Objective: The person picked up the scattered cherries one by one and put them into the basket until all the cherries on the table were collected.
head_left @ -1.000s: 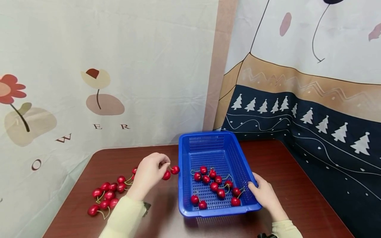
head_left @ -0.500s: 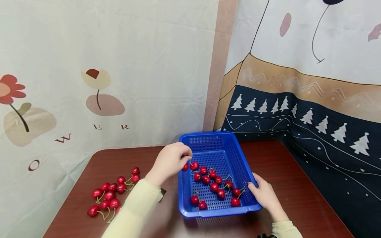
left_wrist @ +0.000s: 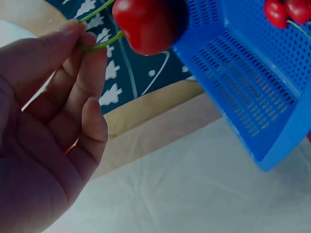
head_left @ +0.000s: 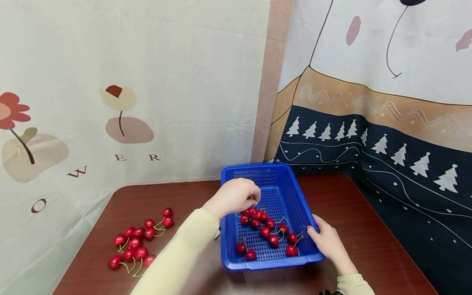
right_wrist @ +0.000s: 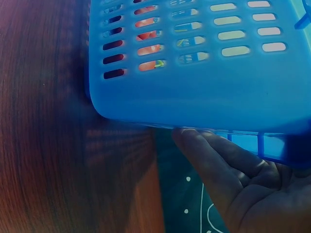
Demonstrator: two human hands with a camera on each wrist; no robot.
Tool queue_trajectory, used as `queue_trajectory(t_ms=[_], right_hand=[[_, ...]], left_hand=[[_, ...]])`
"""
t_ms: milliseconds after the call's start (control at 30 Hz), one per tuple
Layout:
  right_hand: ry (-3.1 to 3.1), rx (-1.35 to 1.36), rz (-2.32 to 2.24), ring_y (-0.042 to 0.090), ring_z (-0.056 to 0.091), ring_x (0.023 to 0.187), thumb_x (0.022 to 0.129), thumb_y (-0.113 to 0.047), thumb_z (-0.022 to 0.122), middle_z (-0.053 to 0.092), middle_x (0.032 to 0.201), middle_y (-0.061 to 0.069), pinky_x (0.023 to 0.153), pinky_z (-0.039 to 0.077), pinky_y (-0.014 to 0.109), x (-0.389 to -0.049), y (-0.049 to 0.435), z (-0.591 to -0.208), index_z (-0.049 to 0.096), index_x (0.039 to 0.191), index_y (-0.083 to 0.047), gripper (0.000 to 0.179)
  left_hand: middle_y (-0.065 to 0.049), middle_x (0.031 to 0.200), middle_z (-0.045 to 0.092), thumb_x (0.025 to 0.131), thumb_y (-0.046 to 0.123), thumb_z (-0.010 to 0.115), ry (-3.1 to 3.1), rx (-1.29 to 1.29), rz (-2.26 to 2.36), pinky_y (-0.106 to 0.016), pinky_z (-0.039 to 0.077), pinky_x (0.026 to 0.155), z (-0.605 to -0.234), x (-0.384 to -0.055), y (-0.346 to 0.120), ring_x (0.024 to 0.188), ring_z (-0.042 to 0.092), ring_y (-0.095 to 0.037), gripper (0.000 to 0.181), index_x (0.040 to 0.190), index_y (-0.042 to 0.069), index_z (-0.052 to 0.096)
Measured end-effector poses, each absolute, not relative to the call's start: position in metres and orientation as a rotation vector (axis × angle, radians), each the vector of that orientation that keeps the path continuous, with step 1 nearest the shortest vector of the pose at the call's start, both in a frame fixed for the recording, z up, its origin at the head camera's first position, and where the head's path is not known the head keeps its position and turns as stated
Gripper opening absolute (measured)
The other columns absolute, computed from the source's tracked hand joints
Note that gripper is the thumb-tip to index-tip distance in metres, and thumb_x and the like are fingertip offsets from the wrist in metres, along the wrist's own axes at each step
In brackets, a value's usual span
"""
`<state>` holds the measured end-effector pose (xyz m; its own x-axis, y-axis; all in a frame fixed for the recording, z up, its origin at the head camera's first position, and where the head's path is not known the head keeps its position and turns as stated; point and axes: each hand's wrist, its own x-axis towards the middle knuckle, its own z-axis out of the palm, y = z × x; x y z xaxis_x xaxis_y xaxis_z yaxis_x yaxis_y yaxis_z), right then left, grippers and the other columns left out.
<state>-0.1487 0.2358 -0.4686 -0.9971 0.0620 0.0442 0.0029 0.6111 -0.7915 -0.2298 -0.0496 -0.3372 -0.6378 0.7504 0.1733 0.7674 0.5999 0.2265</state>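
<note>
Two stems (left_wrist: 103, 45) pinched by the left hand (head_left: 234, 197) hold a cherry (left_wrist: 148, 25) over the blue basket (head_left: 273, 264), whose side the right hand (head_left: 329, 242) grips, so filling seems the step in hand, and the next move probably calls for a low, gentle release.

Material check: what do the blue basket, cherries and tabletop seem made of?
Blue basket: likely molded plastic, judging by its smooth sheen and slotted walls. Cherries: shiny red skins with bright highlights; real fruit or plastic imitations, I can't tell. Tabletop: probably wood or wood-look laminate, given the dark streaked grain and soft sheen.
</note>
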Motion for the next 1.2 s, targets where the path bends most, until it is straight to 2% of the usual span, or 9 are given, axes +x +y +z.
queue_trajectory(t_ms=[267, 533, 633, 933, 1100, 1200], right_hand=[[-2.754, -0.063, 1.361, 0.029, 0.071, 0.081, 0.097, -0.007, 0.056, 0.066, 0.111, 0.027, 0.068, 0.058, 0.045, -0.149, 0.236, -0.469, 0.047, 0.139, 0.007, 0.045], [-2.756, -0.081, 1.376, 0.030, 0.071, 0.081, 0.097, -0.008, 0.056, 0.066, 0.112, 0.027, 0.068, 0.059, 0.045, -0.149, 0.236, -0.469, 0.047, 0.139, 0.007, 0.046], [-2.756, -0.088, 1.375, 0.030, 0.071, 0.080, 0.097, -0.008, 0.056, 0.066, 0.112, 0.027, 0.068, 0.059, 0.045, -0.150, 0.236, -0.468, 0.047, 0.139, 0.007, 0.046], [-2.756, -0.072, 1.352, 0.029, 0.070, 0.081, 0.096, -0.007, 0.056, 0.066, 0.112, 0.027, 0.069, 0.058, 0.045, -0.149, 0.236, -0.468, 0.047, 0.139, 0.007, 0.046], [-2.757, -0.070, 1.359, 0.030, 0.070, 0.081, 0.097, -0.007, 0.056, 0.066, 0.113, 0.028, 0.069, 0.058, 0.046, -0.149, 0.236, -0.468, 0.046, 0.139, 0.008, 0.046], [-2.758, -0.070, 1.356, 0.029, 0.070, 0.081, 0.097, -0.007, 0.056, 0.066, 0.112, 0.028, 0.069, 0.058, 0.046, -0.149, 0.236, -0.469, 0.047, 0.139, 0.008, 0.045]], left_hand=[[0.013, 0.074, 0.061, 0.089, 0.012, 0.072, -2.863, -1.426, -0.175, -0.020, 0.050, 0.072, -0.354, -0.239, -0.024, 0.072, 0.054, -0.005, 0.019, 0.076, 0.024, 0.069], [0.012, 0.061, 0.052, 0.090, 0.006, 0.067, -2.905, -1.509, -0.018, -0.018, 0.041, 0.058, -0.379, -0.237, -0.010, 0.060, 0.046, -0.005, 0.031, 0.064, 0.021, 0.061], [0.013, 0.060, 0.050, 0.088, 0.003, 0.067, -2.922, -1.532, 0.070, -0.018, 0.040, 0.056, -0.387, -0.235, -0.008, 0.057, 0.044, -0.004, 0.035, 0.061, 0.022, 0.056], [0.011, 0.058, 0.049, 0.082, -0.003, 0.069, -3.006, -1.515, 0.171, -0.019, 0.036, 0.052, -0.395, -0.226, -0.005, 0.054, 0.039, -0.006, 0.036, 0.058, 0.021, 0.056], [0.009, 0.052, 0.038, 0.082, -0.003, 0.066, -3.001, -1.507, 0.215, -0.021, 0.029, 0.048, -0.397, -0.225, -0.003, 0.050, 0.028, -0.008, 0.041, 0.054, 0.020, 0.047], [0.010, 0.056, 0.041, 0.081, -0.003, 0.069, -3.004, -1.494, 0.226, -0.020, 0.032, 0.049, -0.397, -0.225, -0.003, 0.052, 0.031, -0.007, 0.038, 0.057, 0.020, 0.052]])
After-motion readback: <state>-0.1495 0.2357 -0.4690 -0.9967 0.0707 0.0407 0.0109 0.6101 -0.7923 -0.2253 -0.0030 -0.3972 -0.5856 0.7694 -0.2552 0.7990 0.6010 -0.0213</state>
